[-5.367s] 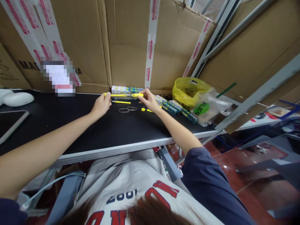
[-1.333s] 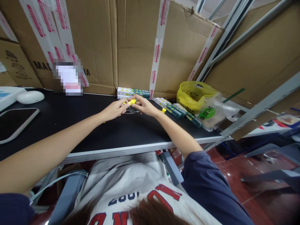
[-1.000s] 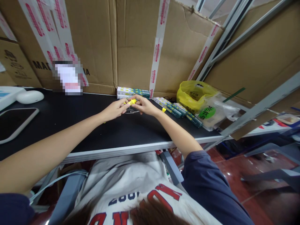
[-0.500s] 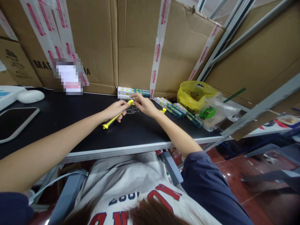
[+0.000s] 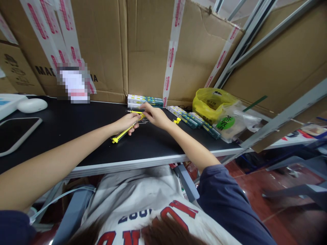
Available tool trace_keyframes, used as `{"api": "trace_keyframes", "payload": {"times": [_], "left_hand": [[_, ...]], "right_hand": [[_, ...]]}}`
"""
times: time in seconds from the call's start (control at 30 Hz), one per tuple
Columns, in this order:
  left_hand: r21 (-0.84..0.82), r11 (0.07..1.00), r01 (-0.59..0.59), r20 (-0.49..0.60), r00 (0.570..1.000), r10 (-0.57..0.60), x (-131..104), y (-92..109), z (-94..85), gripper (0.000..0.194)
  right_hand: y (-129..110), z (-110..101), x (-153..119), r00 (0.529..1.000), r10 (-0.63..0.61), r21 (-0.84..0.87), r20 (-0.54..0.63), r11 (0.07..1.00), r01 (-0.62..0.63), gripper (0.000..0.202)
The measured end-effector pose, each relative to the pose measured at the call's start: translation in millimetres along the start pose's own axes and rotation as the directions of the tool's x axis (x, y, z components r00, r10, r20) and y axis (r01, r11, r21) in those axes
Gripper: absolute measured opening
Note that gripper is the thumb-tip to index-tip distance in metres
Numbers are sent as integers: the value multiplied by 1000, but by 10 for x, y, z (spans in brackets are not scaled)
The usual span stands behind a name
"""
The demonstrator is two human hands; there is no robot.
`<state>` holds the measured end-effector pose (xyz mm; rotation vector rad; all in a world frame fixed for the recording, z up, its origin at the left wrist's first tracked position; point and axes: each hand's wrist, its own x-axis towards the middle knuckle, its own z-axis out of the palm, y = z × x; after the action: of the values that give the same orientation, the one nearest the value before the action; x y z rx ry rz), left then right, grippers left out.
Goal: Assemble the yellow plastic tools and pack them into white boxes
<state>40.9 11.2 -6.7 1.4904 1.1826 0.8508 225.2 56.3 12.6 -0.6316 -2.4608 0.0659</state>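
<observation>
A slim yellow rod-like piece [image 5: 122, 135] with a wider yellow foot at its lower end slants up from the tabletop. My left hand [image 5: 127, 123] is closed round its upper part. At the top end, the fingers of my right hand [image 5: 154, 115] are pinched together against the same piece; they partly hide that end. Just beyond my hands a second thin yellow strip [image 5: 134, 112] shows, partly covered by my fingers. Bent metal wires [image 5: 146, 121] lie beneath my right hand. A small yellow plastic part [image 5: 177, 120] rests to the right of my right wrist.
Several patterned slim boxes [image 5: 145, 100] stand along the cardboard wall [image 5: 150, 44], with more boxes [image 5: 189, 119] to the right. Beyond those sit a yellow plastic bag [image 5: 204, 103] and a clear bag [image 5: 230, 131]. A phone [image 5: 19, 134] and a white rounded object [image 5: 32, 105] occupy the black table's left side.
The upper end of the yellow piece has dropped slightly, my right fingers lowering with it. The thin yellow strip beyond my hands has come into sight.
</observation>
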Motion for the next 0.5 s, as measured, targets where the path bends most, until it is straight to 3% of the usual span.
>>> {"api": "trace_keyframes", "payload": {"times": [0.23, 0.5], "left_hand": [[73, 993, -93, 40, 995, 90, 41, -73, -2, 34], [198, 976, -92, -30, 995, 100, -44, 21, 14, 29]], "right_hand": [[-24, 12, 16, 999, -33, 43, 29, 999, 32, 20], [-78, -12, 22, 998, -22, 35, 58, 999, 20, 15]]}}
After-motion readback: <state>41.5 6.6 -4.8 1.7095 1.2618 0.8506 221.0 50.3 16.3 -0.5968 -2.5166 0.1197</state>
